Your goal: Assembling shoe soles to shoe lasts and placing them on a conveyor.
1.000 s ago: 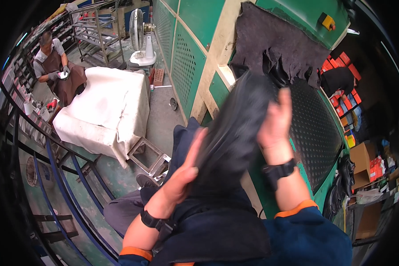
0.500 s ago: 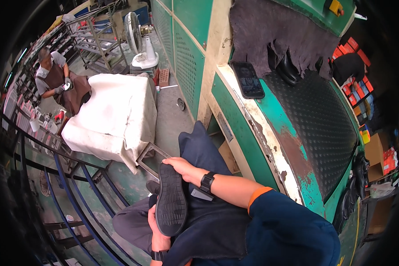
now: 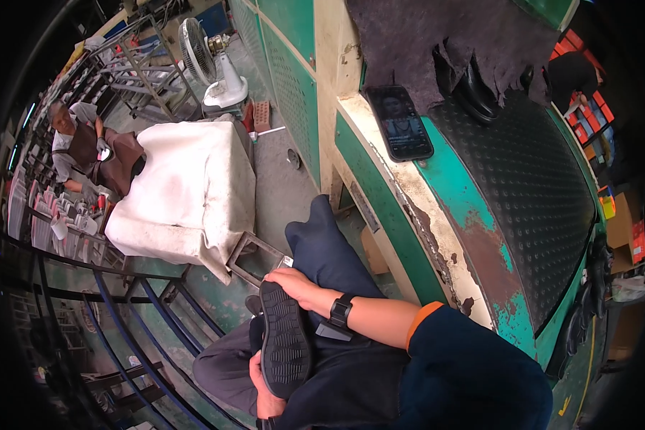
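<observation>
- Low in the head view, over the person's lap, a black shoe is held sole-up, its ridged tread turned toward the camera and its toe end pointing away from the person.
- The right hand is laid over the far end of the shoe, fingers curled around it; a black watch is worn on that wrist, and an orange cuff is seen at the edge of the dark blue sleeve.
- The left hand is pressed against the near end of the shoe from beneath; it is mostly hidden, so its grip seems closed but cannot be confirmed.
- The two hands are kept apart, one at each end of the shoe.
- To the right, a worn green surface with a black studded mat is seen; a dark phone lies on its pale edge, and a second black shoe rests beside a sheet of dark leather.
- To the left, a white covered block, a standing fan and a seated person are seen.
</observation>
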Available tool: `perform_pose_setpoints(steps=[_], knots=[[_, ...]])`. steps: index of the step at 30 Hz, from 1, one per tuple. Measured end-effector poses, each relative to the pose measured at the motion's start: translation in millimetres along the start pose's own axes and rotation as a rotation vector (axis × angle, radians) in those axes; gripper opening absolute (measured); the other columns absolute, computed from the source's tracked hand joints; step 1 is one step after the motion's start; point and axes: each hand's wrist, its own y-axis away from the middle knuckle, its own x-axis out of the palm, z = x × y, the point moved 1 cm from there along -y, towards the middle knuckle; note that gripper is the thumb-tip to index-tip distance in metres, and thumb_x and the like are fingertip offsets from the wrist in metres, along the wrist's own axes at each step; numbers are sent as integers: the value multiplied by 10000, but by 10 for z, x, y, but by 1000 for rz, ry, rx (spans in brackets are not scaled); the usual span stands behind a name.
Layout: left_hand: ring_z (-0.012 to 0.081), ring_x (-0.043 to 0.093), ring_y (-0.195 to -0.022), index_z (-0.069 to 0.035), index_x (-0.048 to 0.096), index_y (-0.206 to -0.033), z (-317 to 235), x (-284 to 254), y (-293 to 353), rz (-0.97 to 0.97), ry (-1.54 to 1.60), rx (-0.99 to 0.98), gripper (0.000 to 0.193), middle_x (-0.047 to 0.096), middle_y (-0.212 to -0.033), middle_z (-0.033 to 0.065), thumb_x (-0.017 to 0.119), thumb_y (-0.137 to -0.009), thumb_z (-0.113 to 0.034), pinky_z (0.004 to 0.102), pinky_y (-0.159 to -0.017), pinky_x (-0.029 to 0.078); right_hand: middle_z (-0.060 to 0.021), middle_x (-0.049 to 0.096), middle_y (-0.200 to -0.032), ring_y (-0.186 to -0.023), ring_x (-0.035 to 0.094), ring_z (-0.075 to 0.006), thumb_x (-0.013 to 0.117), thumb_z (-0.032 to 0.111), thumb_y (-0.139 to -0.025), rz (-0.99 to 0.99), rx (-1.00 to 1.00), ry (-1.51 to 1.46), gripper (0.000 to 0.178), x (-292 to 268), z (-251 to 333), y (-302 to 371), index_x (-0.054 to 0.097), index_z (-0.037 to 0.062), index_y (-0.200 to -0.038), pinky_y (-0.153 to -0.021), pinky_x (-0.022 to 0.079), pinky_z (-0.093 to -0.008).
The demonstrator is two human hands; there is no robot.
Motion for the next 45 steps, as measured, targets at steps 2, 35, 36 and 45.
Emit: perform_pose_setpoints(steps=[2, 35, 36, 45], knots=[[321, 586, -1179, -56, 478, -1413, -24, -61, 127, 31, -65, 4, 563, 586, -1324, 171, 432, -911, -307, 449, -1028, 463, -43, 635, -835, -757, 611, -142, 603, 279, -902, 8, -6, 35, 268, 66, -46, 12, 654, 22, -960, -673, 480, -291], [271, 332, -1410, 19, 240, -1518, -504, 193, -876, 132, -551, 275, 883, 327, -1545, 150, 325, -953, -655, 373, -1168, 238, -44, 696, -860, -750, 636, -112, 563, 365, -972, 166, -90, 226, 402, 58, -194, -15, 716, -6, -959, -691, 504, -259], [271, 332, -1410, 19, 240, -1518, -503, 189, -884, 132, -544, 273, 883, 327, -1545, 150, 325, -953, -655, 373, -1168, 238, -44, 696, -860, -750, 636, -112, 563, 365, -972, 163, -86, 230, 402, 77, -173, 4, 716, -6, -959, -691, 504, -259], [255, 227, -1466, -10, 277, -1520, -482, -13, -869, 70, -792, 176, 812, 258, -1584, 135, 256, -988, -623, 385, -1191, 139, -56, 691, -841, -756, 628, -106, 538, 439, -967, -34, -127, 550, 490, -53, -196, -180, 710, -20, -967, -702, 493, -260]])
